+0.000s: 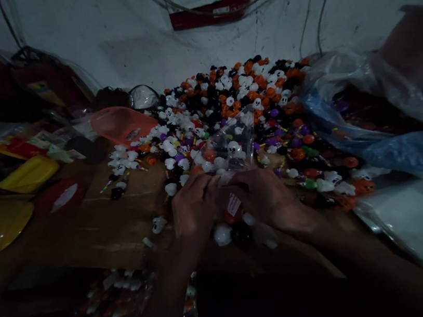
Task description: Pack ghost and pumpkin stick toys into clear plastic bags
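Note:
A clear plastic bag (243,135) stands between my hands at the middle, with small white and orange figures inside or behind it. My left hand (195,205) is closed on the bag's left side. On its right side my right hand (266,198) has its fingers bent round the plastic. A small label (233,204) shows between the two hands. Just below them hang white and black pieces (223,234). Behind the bag rises a large heap of orange, white and black figures (240,83). The fingertips are dim and partly hidden.
An orange scoop (124,124) lies left of the heap, with yellow lids (28,174) further left. At right are a blue plastic bag (410,149) and a stack of clear bags (420,218). Filled packets (100,316) lie low at the left. The wall stands behind.

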Tool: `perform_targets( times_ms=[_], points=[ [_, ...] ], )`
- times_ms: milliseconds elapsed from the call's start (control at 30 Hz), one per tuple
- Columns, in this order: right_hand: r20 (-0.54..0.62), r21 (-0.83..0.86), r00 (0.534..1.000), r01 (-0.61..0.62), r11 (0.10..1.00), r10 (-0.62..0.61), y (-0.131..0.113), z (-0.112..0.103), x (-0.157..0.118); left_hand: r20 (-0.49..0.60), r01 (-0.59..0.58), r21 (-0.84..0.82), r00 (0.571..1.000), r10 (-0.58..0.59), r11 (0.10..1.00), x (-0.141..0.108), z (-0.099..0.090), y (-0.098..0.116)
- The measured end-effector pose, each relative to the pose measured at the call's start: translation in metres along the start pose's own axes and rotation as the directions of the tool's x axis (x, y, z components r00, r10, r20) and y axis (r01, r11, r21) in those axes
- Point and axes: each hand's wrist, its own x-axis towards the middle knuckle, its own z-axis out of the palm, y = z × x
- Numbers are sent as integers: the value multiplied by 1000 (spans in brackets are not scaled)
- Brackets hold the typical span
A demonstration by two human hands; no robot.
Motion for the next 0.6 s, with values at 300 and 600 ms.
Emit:
perform_targets(
  times_ms=[300, 600],
  points=[
    [-63, 266, 995, -56, 962, 76, 15, -6, 8, -4, 114, -59, 993, -114, 992, 11, 10, 12],
    [-129, 50, 992, -3, 999, 9, 18, 7, 7, 134, 286, -247, 956, -260, 926, 17, 12, -1]
  ],
)
